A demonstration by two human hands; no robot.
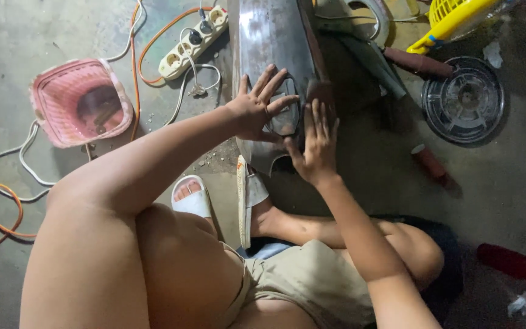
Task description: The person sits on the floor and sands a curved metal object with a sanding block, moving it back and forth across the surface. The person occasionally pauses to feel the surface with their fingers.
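Grey curved metal panel on floor, just right of power strip. Left hand, right hand flat on near end, fingers spread, gripping nothing. Likely stiff, smooth, slippery; hold by edges.

long grey metal panel, shiny and rust-blotched, lies flat on the concrete floor, running away from the person. a small dark rounded-square piece sits on its near end, under both hands' fingers.
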